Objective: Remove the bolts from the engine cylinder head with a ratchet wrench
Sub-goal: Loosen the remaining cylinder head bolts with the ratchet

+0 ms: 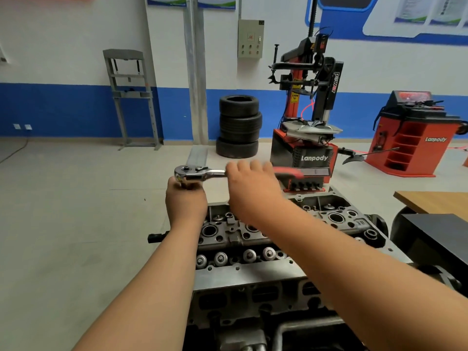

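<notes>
A grey engine cylinder head point(253, 274) lies in front of me, with round valve caps and bolt holes along its top. Above its far left corner is a chrome ratchet wrench point(200, 172) with a red handle, held level. My left hand point(186, 201) grips the socket or extension just under the ratchet's head. My right hand point(253, 183) is wrapped round the wrench's handle, whose red end sticks out to the right. The socket and any bolt under it are hidden by my left hand.
A wooden-topped table point(435, 201) stands at the right, close to the engine. Beyond it on the floor are a Lanpody tyre changer point(306, 148), a stack of tyres point(239, 127), a red wheel balancer point(415, 138) and a grey press frame point(131, 97).
</notes>
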